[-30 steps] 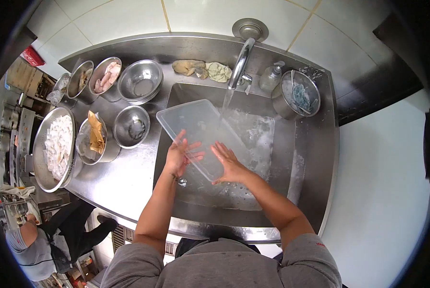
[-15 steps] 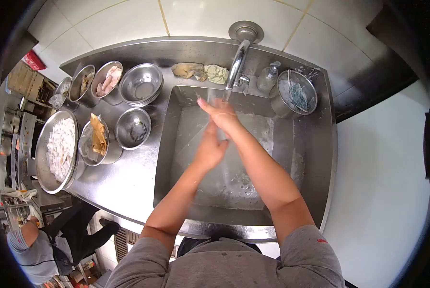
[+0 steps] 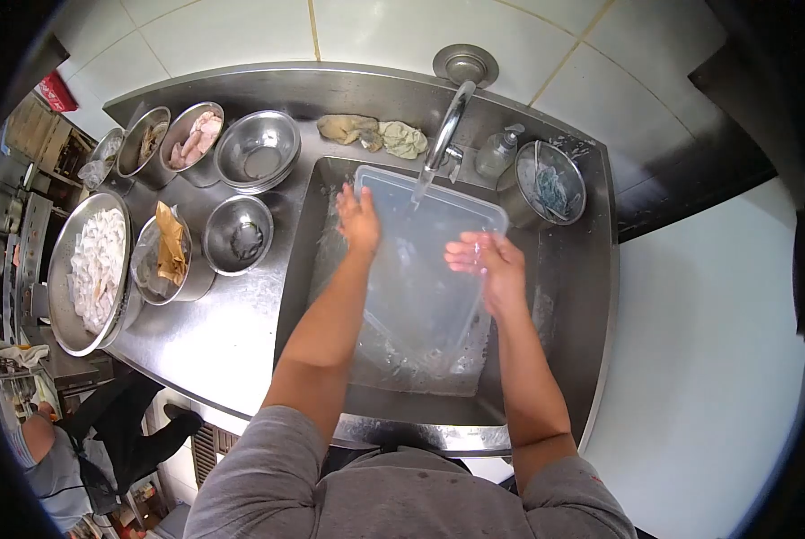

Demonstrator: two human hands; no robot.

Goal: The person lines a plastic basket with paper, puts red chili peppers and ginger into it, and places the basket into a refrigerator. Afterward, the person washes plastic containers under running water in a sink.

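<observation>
A translucent plastic tub or lid (image 3: 411, 269) leans in the steel sink (image 3: 434, 404), its upper end under the tap (image 3: 443, 135). My left hand (image 3: 357, 220) is at its left edge, fingers stretched and apart; whether the palm touches the rim is unclear. My right hand (image 3: 492, 265) is over the plastic's right side, wet, fingers extended leftward and holding nothing. Some water and suds show on the sink floor below the plastic.
Steel bowls (image 3: 259, 148), a bowl of pale strips (image 3: 97, 269) and a pot with brown paper (image 3: 173, 256) stand left. Cloths (image 3: 402, 139), a soap bottle (image 3: 497, 153) and a scrubber pot (image 3: 546, 184) line the back. Another person (image 3: 70, 467) is at lower left.
My hands were together under the tap and have moved apart, left and right. The translucent plastic piece now stands tilted up in the sink between them.
</observation>
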